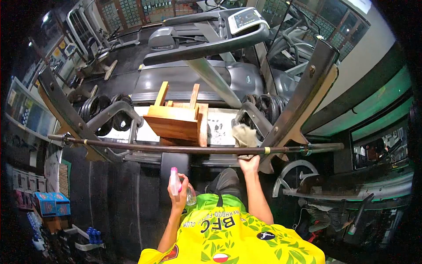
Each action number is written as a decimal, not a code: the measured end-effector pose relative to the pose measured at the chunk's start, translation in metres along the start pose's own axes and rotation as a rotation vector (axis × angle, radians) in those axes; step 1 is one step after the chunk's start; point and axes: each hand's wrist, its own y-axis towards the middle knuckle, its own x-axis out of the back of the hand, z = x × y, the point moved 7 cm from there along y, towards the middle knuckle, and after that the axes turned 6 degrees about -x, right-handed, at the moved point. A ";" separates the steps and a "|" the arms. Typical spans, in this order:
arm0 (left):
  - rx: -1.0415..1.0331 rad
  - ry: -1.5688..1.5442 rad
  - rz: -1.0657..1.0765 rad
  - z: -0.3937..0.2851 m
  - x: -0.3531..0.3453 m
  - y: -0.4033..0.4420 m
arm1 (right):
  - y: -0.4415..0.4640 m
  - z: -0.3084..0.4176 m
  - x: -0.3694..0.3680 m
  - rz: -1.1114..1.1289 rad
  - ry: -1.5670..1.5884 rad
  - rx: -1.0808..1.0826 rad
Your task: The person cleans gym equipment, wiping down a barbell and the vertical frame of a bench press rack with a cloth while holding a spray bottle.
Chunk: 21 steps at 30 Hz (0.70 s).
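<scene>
My left hand (179, 196) is wrapped round a spray bottle (175, 182) with a pink and white nozzle, held upright near my lap. A light-coloured cloth (244, 137) is in my right hand (249, 164), at the right part of a long metal barbell bar (198, 150). The cloth hangs over the far side of the bar and hides part of my fingers. The bar lies across two dark slanted rack posts.
A wooden stool (173, 125) lies tipped beyond the bar, near weight plates (99, 112). A padded bench (174, 166) runs below the bar. Farther off stands a treadmill (198, 81). Blue boxes (52, 204) sit at the left.
</scene>
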 end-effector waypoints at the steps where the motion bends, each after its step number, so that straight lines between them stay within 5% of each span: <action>1: -0.002 0.013 -0.005 0.001 0.001 0.000 | -0.002 0.001 0.001 -0.002 0.002 0.001; 4: 0.033 -0.022 0.001 -0.013 -0.005 0.001 | -0.014 0.004 0.015 -0.056 0.023 -0.027; 6: 0.043 -0.018 0.006 -0.011 -0.005 0.001 | -0.034 0.005 0.016 0.102 -0.139 -0.067; 7: 0.048 -0.017 0.010 -0.009 -0.006 0.002 | -0.059 0.004 -0.001 -0.123 -0.262 0.045; 10: 0.026 0.058 0.075 -0.006 -0.010 0.005 | -0.090 0.011 -0.015 -0.142 -0.500 0.214; 12: 0.005 0.070 0.094 -0.008 -0.013 0.005 | -0.118 0.022 -0.024 -0.375 -0.654 0.464; 14: -0.015 0.081 0.110 -0.010 -0.014 0.004 | -0.137 0.052 -0.012 -0.719 -1.284 0.649; 16: 0.035 0.085 0.123 -0.009 -0.015 0.004 | -0.149 0.052 -0.075 -0.374 -1.599 1.263; 17: 0.034 0.082 0.129 -0.009 -0.016 0.005 | -0.141 0.048 -0.106 -0.157 -1.764 1.337; 18: 0.059 0.068 0.129 -0.007 -0.017 0.005 | -0.123 0.049 -0.117 -0.294 -2.145 1.161; 20: 0.088 0.054 0.133 -0.003 -0.017 0.004 | -0.103 0.039 -0.139 -0.095 -2.418 1.343; 21: 0.051 0.081 0.144 -0.003 -0.018 0.005 | -0.090 0.045 -0.136 -0.043 -2.436 1.268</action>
